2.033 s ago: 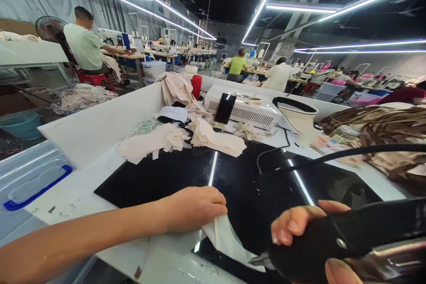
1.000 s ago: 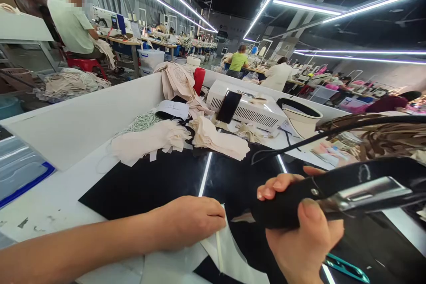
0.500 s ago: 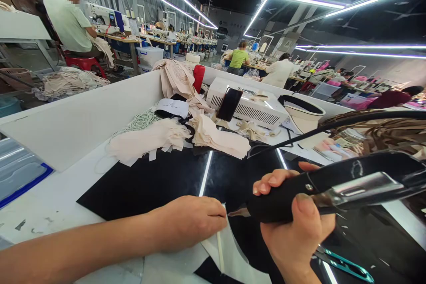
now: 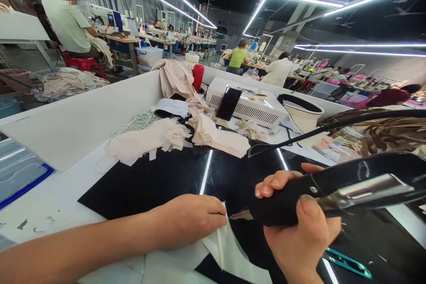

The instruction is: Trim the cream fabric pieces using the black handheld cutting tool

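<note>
From here, the left hand [image 4: 196, 219] pinches the pale cloth [image 4: 238, 257] by its upper end, on the glossy board [image 4: 149, 186]. It looks light and limp, likely slippery there; best held at the edge. The right hand [image 4: 299, 239] wraps the black tool [image 4: 333, 180], seemingly stiff and heavier, around its thick body.

1. One left forearm [image 4: 100, 245], mine, bare, entering at lower left and reaching rightward, slightly upward.
2. One left hand [image 4: 193, 218], back uppermost, fingers curled together in a pinch; thumb hidden.
3. One right hand [image 4: 308, 224], mine, wrapped in a firm grip: fingertips [image 4: 266, 190] showing at the far side, thumb [image 4: 310, 209] laid across the near side.
4. One right wrist [image 4: 301, 268], bare, rising from the bottom edge.
5. My hands: apart, not touching.
</note>
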Tool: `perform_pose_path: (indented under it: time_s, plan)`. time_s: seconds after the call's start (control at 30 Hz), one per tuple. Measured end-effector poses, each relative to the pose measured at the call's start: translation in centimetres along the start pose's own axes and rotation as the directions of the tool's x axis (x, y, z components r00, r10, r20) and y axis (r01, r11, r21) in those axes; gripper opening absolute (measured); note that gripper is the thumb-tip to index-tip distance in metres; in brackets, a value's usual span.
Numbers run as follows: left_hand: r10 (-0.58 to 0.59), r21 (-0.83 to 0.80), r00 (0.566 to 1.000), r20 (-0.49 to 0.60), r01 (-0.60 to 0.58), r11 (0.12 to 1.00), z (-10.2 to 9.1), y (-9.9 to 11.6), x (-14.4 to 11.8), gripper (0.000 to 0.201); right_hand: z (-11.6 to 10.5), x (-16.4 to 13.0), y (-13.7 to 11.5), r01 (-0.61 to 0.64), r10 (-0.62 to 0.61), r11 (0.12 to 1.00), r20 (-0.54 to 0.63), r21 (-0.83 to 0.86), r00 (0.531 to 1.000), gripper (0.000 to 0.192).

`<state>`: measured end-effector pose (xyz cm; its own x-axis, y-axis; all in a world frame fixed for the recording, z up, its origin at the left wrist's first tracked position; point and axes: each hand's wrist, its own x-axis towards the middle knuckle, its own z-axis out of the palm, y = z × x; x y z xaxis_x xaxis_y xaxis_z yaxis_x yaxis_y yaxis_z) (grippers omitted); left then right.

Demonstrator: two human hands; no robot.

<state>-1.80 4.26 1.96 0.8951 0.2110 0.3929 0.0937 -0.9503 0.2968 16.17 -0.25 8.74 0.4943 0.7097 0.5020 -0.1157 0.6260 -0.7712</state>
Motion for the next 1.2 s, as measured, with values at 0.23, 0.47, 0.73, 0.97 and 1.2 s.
perform_pose_path:
  time_s: [0.23,0.47,0.73,0.97,1.2]
  plan:
    - [0.005,-0.027,1.000,-0.010,-0.005,1.000,-0.3,0.2,0.1,0.020,-0.2,-0.6,-0.1,-0.007,0.007,1.000,0.001,-0.011,1.000,0.037]
    - [-0.008,-0.007,1.000,0.002,0.008,1.000,0.0,0.0,0.0,0.021,-0.1,-0.6,-0.2,0.004,-0.003,1.000,0.008,-0.015,1.000,0.034]
    - [-0.023,-0.001,1.000,0.005,0.023,1.000,-0.2,0.1,0.0,0.019,0.0,-0.8,-0.2,0.014,-0.014,1.000,0.006,0.010,1.000,0.036]
    - [-0.016,0.001,1.000,0.013,0.016,1.000,0.2,-0.4,-0.4,0.021,-0.1,-0.8,-0.2,-0.005,0.005,1.000,0.009,-0.010,1.000,0.031]
    - [0.126,0.070,0.992,0.000,-0.125,0.990,-0.8,0.2,0.3,0.018,-0.9,-0.9,-2.0,0.016,-0.016,0.999,-0.009,-0.029,1.000,0.037]
